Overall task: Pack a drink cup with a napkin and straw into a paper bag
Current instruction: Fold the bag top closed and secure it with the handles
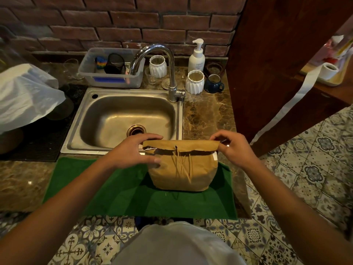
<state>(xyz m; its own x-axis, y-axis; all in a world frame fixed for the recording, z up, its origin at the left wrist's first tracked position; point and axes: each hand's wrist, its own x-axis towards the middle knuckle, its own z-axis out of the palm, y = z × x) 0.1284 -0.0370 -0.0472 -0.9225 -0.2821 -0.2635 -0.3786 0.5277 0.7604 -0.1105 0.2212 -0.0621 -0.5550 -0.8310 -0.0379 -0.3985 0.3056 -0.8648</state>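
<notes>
The paper bag (182, 169) stood upright on a green mat (114, 190) at the near edge of the tabletop (208, 115), its top folded over toward the person. The left hand (133, 152) pinched the fold's left end, thumb on the bag's front; the right hand (232, 146) pinched the right end. The cup, napkin and straw were hidden, presumably inside, so this looked like the closing step. The next move probably called for pressing the crease flat without crushing the contents. The sink (76, 134) lay just behind the bag, the tabletop's right edge was near, and free mat lay to the left.
</notes>
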